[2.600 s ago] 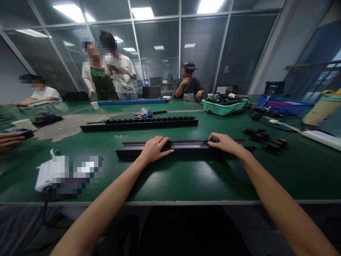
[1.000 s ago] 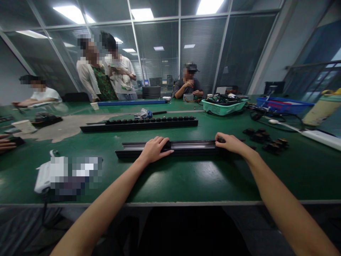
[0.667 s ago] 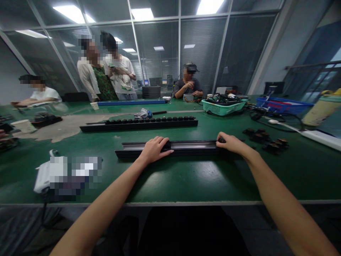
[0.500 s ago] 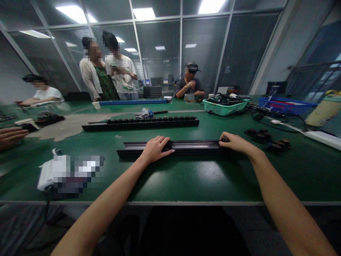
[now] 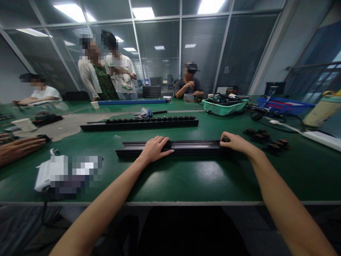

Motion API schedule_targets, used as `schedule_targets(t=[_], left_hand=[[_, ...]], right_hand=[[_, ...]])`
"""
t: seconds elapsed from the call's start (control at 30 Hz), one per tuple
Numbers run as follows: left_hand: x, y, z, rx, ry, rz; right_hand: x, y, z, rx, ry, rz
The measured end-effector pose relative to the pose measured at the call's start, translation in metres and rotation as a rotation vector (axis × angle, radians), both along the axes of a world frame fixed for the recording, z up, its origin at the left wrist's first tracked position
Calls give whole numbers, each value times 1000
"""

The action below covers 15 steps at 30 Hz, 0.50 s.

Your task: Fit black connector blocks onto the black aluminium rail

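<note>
A long black channel rail (image 5: pixel 197 146) with a shiny inside lies crosswise on the green table in front of me. My left hand (image 5: pixel 156 148) grips around its middle, thumb along the near wall, fingers over a small black part (image 5: pixel 167 144) sitting in the channel. At the rail's right end my right hand (image 5: pixel 233 141) pinches another small dark part (image 5: pixel 226 139), mostly hidden by the fingers. Farther back lies a second black rail (image 5: pixel 138 125) with a row of small black parts (image 5: pixel 149 120) along it. Loose black parts (image 5: pixel 277 145) are heaped to the right.
A co-worker's hand (image 5: pixel 23 147) rests at the left edge, near a white device (image 5: pixel 49 172). At the right are a green basket (image 5: pixel 223 107) of cables, a blue basket (image 5: pixel 287 106), a power strip (image 5: pixel 323 139) and a bottle (image 5: pixel 319 110). Several people are around the table.
Both my hands keep their hold on the rail and the small parts. The co-worker's hand at the left has come farther into view, moving right and toward me.
</note>
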<state>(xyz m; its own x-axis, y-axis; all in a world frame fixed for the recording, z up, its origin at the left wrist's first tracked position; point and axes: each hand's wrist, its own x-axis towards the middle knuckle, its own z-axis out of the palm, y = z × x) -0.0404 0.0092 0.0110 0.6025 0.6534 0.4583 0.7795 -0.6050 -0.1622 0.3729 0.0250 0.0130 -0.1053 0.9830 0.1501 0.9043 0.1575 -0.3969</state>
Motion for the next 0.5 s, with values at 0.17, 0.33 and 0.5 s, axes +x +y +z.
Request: schedule_targets(t=[0.17, 0.33, 0.5], left_hand=[[0, 0, 0, 1, -5, -1], [0, 0, 0, 1, 0, -1], [0, 0, 0, 5, -3, -4]], right_hand=[[0, 0, 2, -34, 7, -10], [-1, 0, 3, -9, -24, -6], [7, 2, 0, -5, -26, -34]])
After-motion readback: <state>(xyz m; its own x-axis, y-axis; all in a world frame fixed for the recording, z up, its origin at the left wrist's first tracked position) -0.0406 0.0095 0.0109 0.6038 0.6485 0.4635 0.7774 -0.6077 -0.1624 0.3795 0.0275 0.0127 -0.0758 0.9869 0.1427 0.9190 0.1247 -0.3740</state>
